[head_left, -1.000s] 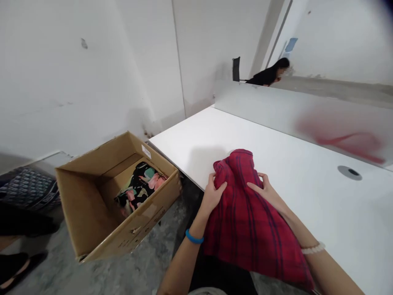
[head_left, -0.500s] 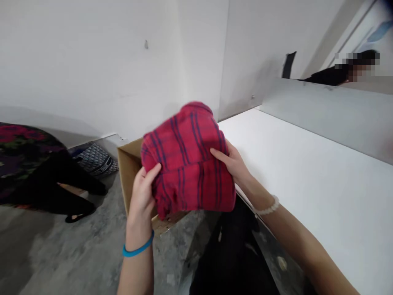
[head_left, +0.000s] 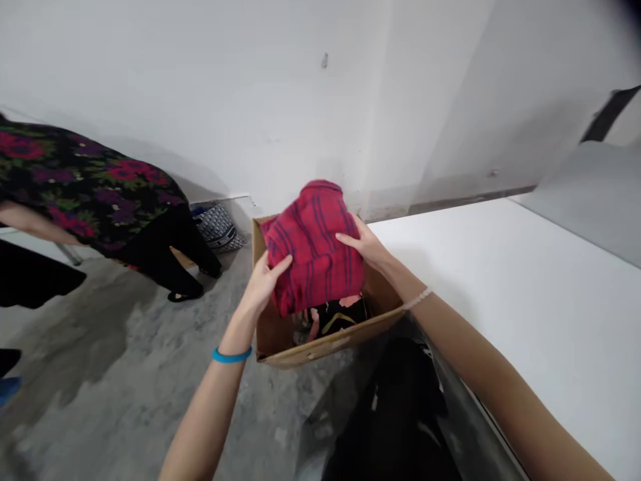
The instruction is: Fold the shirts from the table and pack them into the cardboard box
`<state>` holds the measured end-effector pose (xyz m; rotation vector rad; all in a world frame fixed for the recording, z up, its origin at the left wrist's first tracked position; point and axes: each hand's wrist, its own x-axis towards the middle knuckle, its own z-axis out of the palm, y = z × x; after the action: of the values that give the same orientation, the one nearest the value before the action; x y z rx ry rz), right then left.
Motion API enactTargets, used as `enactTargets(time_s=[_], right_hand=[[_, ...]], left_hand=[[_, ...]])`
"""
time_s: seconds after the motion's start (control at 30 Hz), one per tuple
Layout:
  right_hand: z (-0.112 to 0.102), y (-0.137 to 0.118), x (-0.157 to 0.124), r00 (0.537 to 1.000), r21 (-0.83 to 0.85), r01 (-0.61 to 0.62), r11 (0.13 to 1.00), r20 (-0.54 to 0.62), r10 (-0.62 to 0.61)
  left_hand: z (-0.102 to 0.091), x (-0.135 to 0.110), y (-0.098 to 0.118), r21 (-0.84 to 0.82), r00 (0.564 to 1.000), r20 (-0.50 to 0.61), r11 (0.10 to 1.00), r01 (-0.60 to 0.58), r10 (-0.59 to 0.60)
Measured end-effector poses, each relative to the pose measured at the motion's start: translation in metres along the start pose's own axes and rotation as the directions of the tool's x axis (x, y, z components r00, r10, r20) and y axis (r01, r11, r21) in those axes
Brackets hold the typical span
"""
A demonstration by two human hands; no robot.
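Note:
A folded red plaid garment (head_left: pixel 313 244) hangs over the open cardboard box (head_left: pixel 320 344) on the floor. My left hand (head_left: pixel 265 284) grips its left edge, thumb on top. My right hand (head_left: pixel 363 244) clasps its right side with the fingers laid over the cloth. Inside the box lies a black floral garment (head_left: pixel 338 315), partly hidden under the red one. A blue band is on my left wrist and a bead bracelet on my right.
A white table (head_left: pixel 525 294) runs along the right, beside the box. A person in a dark floral top (head_left: pixel 95 187) bends over at the left on the grey concrete floor. A patterned bag (head_left: pixel 218 227) sits by the wall behind the box.
I lifted the red garment off the white table and carried it left. It now sits lower, over the box opening. My view turned left, and the person at the left came into sight.

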<state>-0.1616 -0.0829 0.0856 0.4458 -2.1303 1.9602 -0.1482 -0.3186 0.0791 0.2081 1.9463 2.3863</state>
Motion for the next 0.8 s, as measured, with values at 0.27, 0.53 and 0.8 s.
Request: enactTargets(time_s=[0.27, 0.53, 0.8], right_hand=[[-0.003, 0.047, -0.016, 0.985, -0.041, -0.135, 0.99, 0.1, 0.139], [-0.016, 0.123, -0.013, 0.964, -0.553, -0.265, 0.79, -0.121, 0.239], [-0.048, 0.072, -0.061, 0.999, -0.712, 0.016, 0.702, 0.04, 0.018]], left_hand=[[-0.017, -0.003, -0.046, 0.341, 0.999, 0.044, 0.94, -0.017, 0.002], [-0.037, 0.011, -0.084, 0.689, 0.974, -0.07, 0.717, -0.108, 0.215], [0.031, -0.014, -0.066, 0.798, 0.746, 0.517, 0.079, -0.598, 0.419]])
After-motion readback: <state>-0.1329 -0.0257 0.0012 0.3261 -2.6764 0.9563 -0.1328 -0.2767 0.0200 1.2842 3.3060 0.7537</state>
